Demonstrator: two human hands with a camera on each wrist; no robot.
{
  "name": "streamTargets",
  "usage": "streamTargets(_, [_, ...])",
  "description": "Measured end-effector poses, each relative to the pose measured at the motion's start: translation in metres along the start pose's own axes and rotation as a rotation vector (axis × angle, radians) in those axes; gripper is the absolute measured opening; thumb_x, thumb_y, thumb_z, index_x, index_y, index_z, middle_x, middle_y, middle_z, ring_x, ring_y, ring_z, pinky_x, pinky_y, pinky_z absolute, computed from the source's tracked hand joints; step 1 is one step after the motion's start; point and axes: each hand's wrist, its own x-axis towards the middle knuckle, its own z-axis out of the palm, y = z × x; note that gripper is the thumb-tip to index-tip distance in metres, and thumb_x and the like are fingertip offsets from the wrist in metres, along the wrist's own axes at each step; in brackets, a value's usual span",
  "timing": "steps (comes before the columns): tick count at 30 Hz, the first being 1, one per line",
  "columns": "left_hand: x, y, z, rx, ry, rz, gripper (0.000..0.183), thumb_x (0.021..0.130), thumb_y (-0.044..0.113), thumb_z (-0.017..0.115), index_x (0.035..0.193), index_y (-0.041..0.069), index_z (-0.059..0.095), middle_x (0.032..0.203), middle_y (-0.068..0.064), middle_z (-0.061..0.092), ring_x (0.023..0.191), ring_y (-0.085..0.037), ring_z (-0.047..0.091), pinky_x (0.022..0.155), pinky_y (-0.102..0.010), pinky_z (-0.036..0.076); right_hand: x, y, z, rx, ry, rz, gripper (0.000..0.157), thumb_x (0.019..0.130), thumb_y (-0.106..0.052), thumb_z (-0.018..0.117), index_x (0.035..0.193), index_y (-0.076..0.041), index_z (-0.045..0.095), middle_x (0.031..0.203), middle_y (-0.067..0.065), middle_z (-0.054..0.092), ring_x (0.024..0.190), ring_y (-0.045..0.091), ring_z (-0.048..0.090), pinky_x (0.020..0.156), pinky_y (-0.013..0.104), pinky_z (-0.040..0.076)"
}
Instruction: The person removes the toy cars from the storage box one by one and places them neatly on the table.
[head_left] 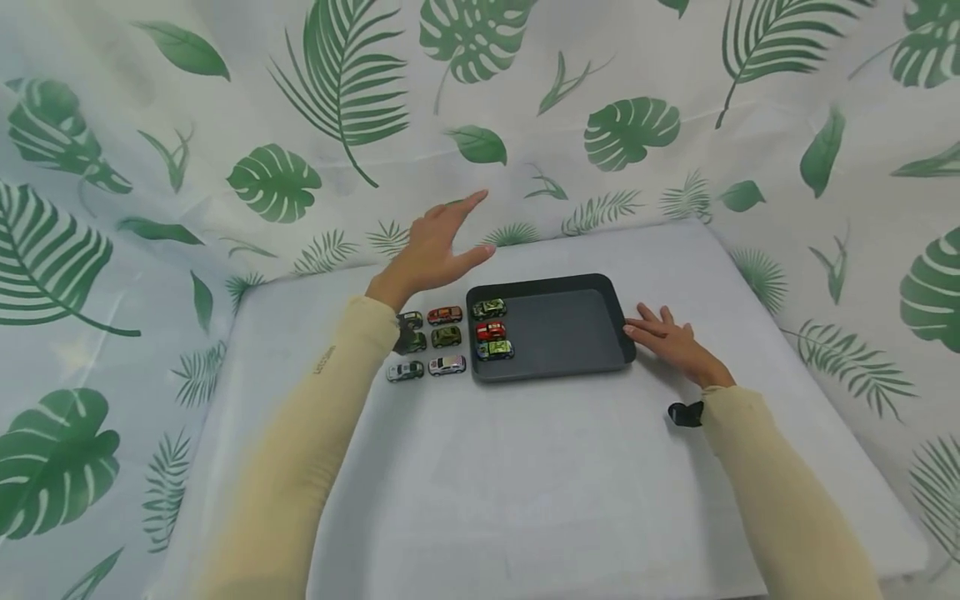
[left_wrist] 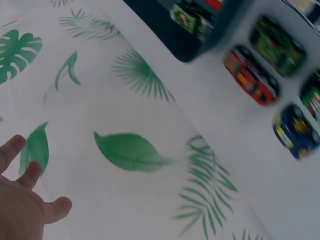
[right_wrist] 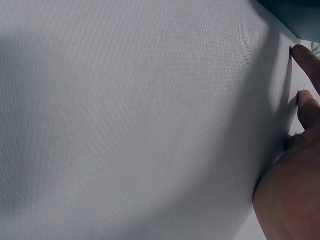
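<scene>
My left hand (head_left: 435, 248) is raised over the back of the table, left of the dark tray, its fingers spread and thumb apart with nothing held. In the left wrist view, the same hand (left_wrist: 22, 210) shows at the lower left corner. At the tray's right side lies my right hand (head_left: 677, 347), fingers extended and fingertips right at the rim. The dark grey tray (head_left: 566, 329) holds a camouflage toy car (head_left: 489, 309), a red one (head_left: 491, 331) and a lime-and-blue one (head_left: 495, 350), lined up along its left wall.
Left of the tray stand several more toy cars, among them an orange-red car (head_left: 445, 315), a green car (head_left: 446, 336), a whitish-pink car (head_left: 447, 364) and a silver-grey car (head_left: 405, 371). A leaf-patterned curtain (head_left: 555, 50) borders the white table (head_left: 525, 483).
</scene>
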Motion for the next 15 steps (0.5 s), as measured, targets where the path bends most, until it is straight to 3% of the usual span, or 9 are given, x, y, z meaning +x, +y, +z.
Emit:
streamTargets(6, [0.031,0.02,0.026,-0.015,-0.042,0.0,0.083,0.105,0.059,0.054,0.174,0.028,0.02,0.174,0.0,0.03,0.157,-0.036,0.024,0.122,-0.069,0.013,0.003,0.012,0.0,0.022,0.011,0.004,0.078,0.11,-0.054,0.054,0.163,0.002,0.04,0.178,0.015,0.001,0.158,0.038,-0.026,0.114,0.068,-0.027])
streamTargets(15, [0.049,0.03,0.058,0.08,-0.15,-0.061,0.075,0.106,0.056,0.059,0.17,0.03,0.031,0.165,-0.008,0.046,0.152,-0.041,0.03,0.12,-0.073,0.013,-0.002,0.006,-0.003,0.009,0.029,0.008,0.071,0.111,-0.048,0.055,0.161,0.002,0.044,0.178,0.015,0.004,0.159,0.038,-0.023,0.117,0.067,-0.024])
